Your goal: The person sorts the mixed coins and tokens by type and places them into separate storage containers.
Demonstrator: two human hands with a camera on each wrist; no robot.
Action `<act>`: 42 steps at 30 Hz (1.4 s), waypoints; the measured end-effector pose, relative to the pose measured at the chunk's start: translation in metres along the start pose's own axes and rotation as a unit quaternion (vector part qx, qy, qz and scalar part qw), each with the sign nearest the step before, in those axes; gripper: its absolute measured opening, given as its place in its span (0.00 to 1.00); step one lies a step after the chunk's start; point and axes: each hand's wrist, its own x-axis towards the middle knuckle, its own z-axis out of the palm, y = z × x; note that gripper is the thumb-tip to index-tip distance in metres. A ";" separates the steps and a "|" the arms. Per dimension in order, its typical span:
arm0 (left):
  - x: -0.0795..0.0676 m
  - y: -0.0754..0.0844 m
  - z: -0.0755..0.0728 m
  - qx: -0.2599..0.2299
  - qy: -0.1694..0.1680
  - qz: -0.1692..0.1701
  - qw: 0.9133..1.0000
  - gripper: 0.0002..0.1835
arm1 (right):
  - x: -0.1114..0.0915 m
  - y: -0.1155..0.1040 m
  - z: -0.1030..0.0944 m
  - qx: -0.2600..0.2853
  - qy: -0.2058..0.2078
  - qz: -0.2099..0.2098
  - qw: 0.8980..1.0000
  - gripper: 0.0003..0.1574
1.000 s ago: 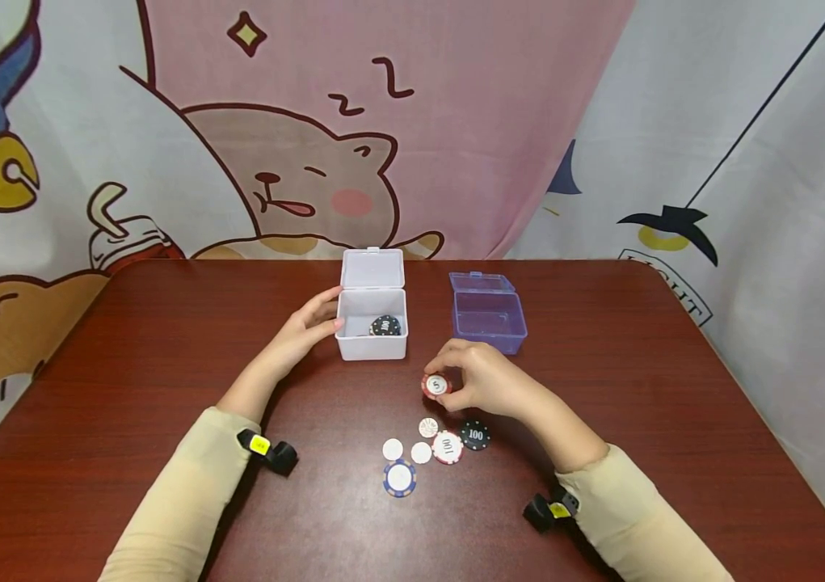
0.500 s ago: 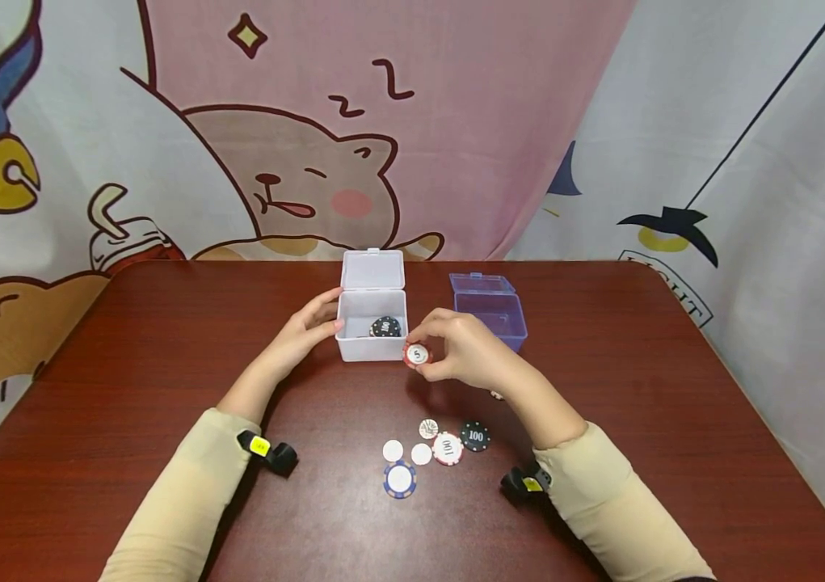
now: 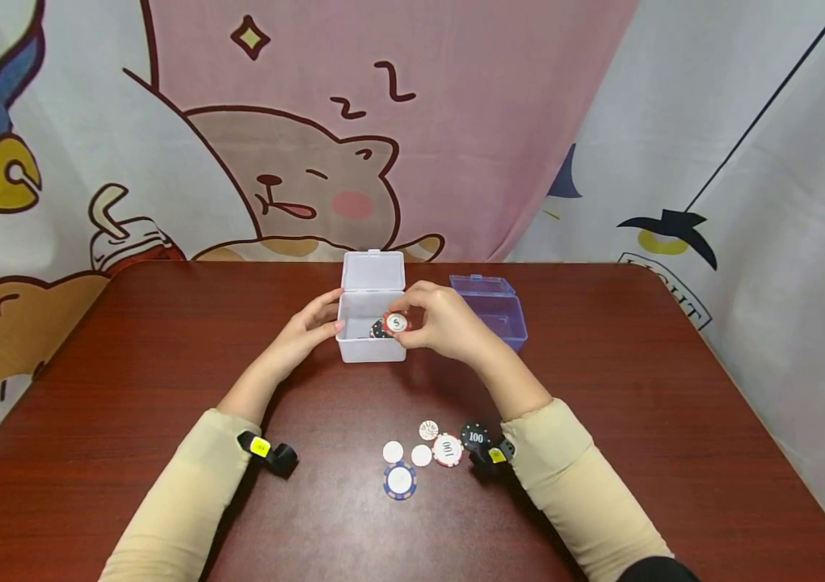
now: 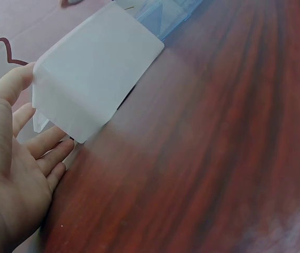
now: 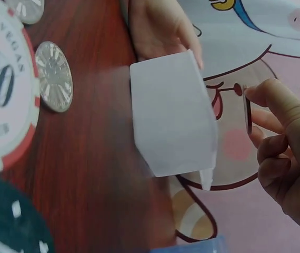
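A red-rimmed poker chip (image 3: 397, 322) marked 5 is pinched between the thumb and fingers of my right hand (image 3: 448, 319). In the head view the chip overlaps the inside of a white plastic box (image 3: 372, 351) whose lid (image 3: 373, 271) stands open at the back. From the right wrist, the chip (image 5: 247, 110) shows edge-on, held above the box (image 5: 173, 113). Partly covered by it, a black chip (image 3: 377, 328) lies in the box. My left hand (image 3: 303, 330) rests its fingertips against the box's left side, with fingers relaxed.
A translucent blue box (image 3: 507, 319), lid raised, stands right of the white one, partly behind my right hand. Nearer me lie a red-and-white 100 chip (image 3: 448, 449), a black 100 chip (image 3: 473, 434), a blue-rimmed chip (image 3: 400, 481) and several small pale discs (image 3: 422, 455).
My right hand has carried the red chip left and away from me, from above the table to over the white box. My left hand stays at the box's side.
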 end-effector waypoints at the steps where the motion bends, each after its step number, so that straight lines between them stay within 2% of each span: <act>1: 0.000 0.000 0.000 0.001 0.001 -0.001 1.000 0.33 | 0.002 0.002 0.002 0.002 0.003 0.002 1.000 0.18; 11: 0.001 -0.002 0.000 -0.001 -0.002 0.003 1.000 0.33 | 0.014 0.017 0.026 -0.018 0.030 0.037 0.999 0.19; 17: 0.000 -0.001 -0.001 0.000 -0.002 -0.006 1.000 0.32 | 0.021 0.020 0.037 -0.042 0.042 0.055 0.997 0.20; 28: 0.000 -0.001 -0.001 0.005 -0.001 -0.002 1.000 0.32 | 0.025 0.019 0.039 -0.057 0.013 0.110 0.992 0.21; 34: 0.000 -0.003 -0.001 -0.005 -0.002 -0.013 1.000 0.33 | 0.024 0.016 0.038 -0.061 0.002 0.138 0.989 0.25; 42: 0.000 0.000 0.000 -0.007 -0.002 -0.011 1.000 0.33 | 0.015 0.000 0.020 -0.039 0.029 0.123 0.991 0.21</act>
